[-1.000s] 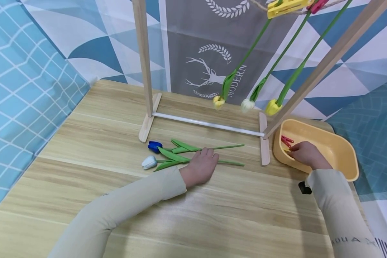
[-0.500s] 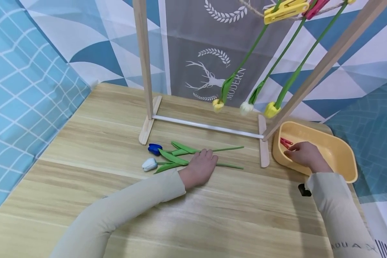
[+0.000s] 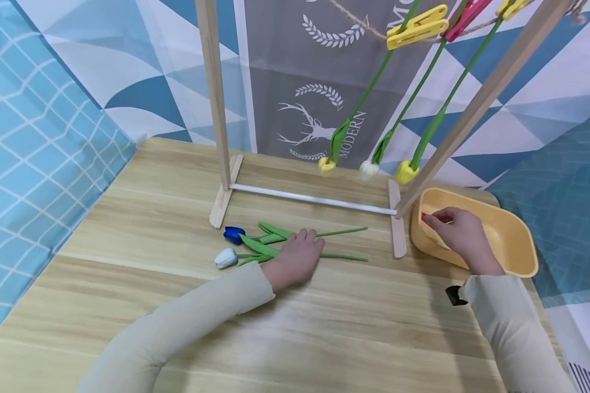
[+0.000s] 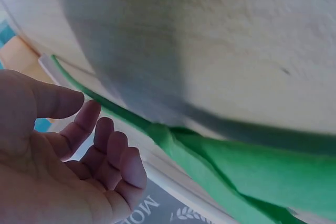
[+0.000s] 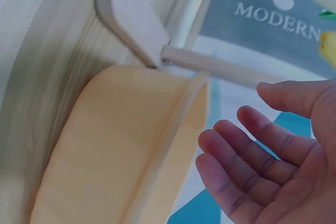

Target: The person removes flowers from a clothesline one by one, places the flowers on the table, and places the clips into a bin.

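My left hand (image 3: 295,259) rests over two tulips lying side by side, a blue tulip (image 3: 234,234) and a white tulip (image 3: 226,257). In the left wrist view its loosely curled fingers (image 4: 134,169) lie beside a green stem (image 4: 126,114). Over the left end of the orange bin (image 3: 513,240), my right hand (image 3: 464,234) brings thumb and forefinger together at a red clothespin (image 3: 424,216), mostly hidden. No clothespin shows in the right wrist view, where the right hand (image 5: 268,156) is beside the bin's rim (image 5: 173,124).
A wooden frame (image 3: 215,98) with a white crossbar (image 3: 314,200) stands behind the flowers. From its rope (image 3: 356,21) hang a yellow-tipped tulip (image 3: 326,164), a white one and another yellow one, by yellow and red clothespins. A black object (image 3: 455,295) is by the right sleeve.
My right hand has lifted slightly from the bin's floor, the red clothespin now at its fingertips. The left hand stays over the stems. The head view has tilted up a little.
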Demonstrator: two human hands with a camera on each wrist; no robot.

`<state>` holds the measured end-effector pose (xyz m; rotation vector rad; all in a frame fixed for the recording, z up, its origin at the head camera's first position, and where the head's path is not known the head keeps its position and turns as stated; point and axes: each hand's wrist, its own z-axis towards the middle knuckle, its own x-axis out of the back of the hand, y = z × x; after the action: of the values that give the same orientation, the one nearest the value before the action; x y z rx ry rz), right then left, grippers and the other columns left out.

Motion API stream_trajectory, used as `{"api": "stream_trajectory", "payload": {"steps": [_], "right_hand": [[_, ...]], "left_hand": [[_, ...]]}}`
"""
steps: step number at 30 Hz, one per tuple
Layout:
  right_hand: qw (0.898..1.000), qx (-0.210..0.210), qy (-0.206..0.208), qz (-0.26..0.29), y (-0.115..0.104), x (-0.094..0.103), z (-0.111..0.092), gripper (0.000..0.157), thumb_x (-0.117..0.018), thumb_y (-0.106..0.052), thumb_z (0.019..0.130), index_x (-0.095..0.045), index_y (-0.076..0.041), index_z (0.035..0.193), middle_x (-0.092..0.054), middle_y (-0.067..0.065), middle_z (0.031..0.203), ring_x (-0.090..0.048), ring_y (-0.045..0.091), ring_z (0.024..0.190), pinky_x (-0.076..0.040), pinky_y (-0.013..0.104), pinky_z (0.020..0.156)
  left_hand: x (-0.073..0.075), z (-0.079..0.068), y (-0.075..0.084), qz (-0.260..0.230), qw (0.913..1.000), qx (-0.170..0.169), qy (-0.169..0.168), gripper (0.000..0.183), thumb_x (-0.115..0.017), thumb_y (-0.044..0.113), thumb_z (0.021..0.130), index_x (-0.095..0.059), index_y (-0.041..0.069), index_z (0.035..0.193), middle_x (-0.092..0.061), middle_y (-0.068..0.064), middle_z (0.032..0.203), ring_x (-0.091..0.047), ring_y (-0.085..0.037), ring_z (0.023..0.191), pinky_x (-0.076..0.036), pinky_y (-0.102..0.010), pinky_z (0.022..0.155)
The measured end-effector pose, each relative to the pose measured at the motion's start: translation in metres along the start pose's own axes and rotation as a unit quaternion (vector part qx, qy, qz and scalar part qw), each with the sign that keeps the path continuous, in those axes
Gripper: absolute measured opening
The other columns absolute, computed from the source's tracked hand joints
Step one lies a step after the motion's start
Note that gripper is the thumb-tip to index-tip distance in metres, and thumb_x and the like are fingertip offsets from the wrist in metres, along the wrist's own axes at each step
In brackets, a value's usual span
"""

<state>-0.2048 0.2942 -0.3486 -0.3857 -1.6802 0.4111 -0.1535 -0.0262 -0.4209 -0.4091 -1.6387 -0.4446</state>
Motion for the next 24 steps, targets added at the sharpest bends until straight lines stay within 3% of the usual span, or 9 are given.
{"api": "stream_trajectory", "payload": {"steps": [5,11,17,24], "right_hand": [[0.999,0.020,0.026,0.002,-0.012,-0.002,-0.006,0.048,-0.050,-0.045,0.093,-0.061,0.000,0.108,-0.063,0.021,0.104,-0.058,0.029,0.085,-0.046,0.027,0.061],[0.998,0.025,0.046,0.015,-0.029,-0.002,-0.009,0.048,-0.048,-0.046,0.093,-0.061,-0.002,0.109,-0.062,0.018,0.100,-0.054,0.026,0.082,-0.045,0.027,0.060],[0.997,0.031,0.062,0.047,-0.048,-0.004,-0.010,0.046,-0.050,-0.044,0.093,-0.061,-0.003,0.111,-0.062,0.018,0.103,-0.054,0.027,0.088,-0.046,0.025,0.063],[0.993,0.041,0.079,0.078,-0.067,-0.008,-0.009,0.042,-0.052,-0.040,0.093,-0.062,-0.004,0.114,-0.061,0.015,0.105,-0.053,0.025,0.091,-0.044,0.024,0.069]], "left_hand": [[0.006,-0.004,-0.008,-0.023,0.9997,0.009,0.008,0.024,-0.043,0.014,0.094,-0.053,0.006,0.115,-0.050,-0.008,0.101,-0.042,-0.021,0.088,-0.040,-0.032,0.074],[0.024,-0.002,-0.024,-0.053,0.9962,0.031,0.062,0.014,-0.045,0.017,0.095,-0.052,0.005,0.098,-0.049,-0.009,0.093,-0.045,-0.023,0.086,-0.041,-0.036,0.071],[0.041,-0.005,-0.040,-0.091,0.9894,0.064,0.094,0.016,-0.045,0.019,0.096,-0.054,0.005,0.099,-0.052,-0.012,0.096,-0.050,-0.026,0.089,-0.044,-0.041,0.073],[0.054,-0.009,-0.054,-0.128,0.9783,0.080,0.142,0.019,-0.043,0.018,0.096,-0.057,0.005,0.101,-0.052,-0.011,0.096,-0.048,-0.027,0.087,-0.043,-0.041,0.071]]}}
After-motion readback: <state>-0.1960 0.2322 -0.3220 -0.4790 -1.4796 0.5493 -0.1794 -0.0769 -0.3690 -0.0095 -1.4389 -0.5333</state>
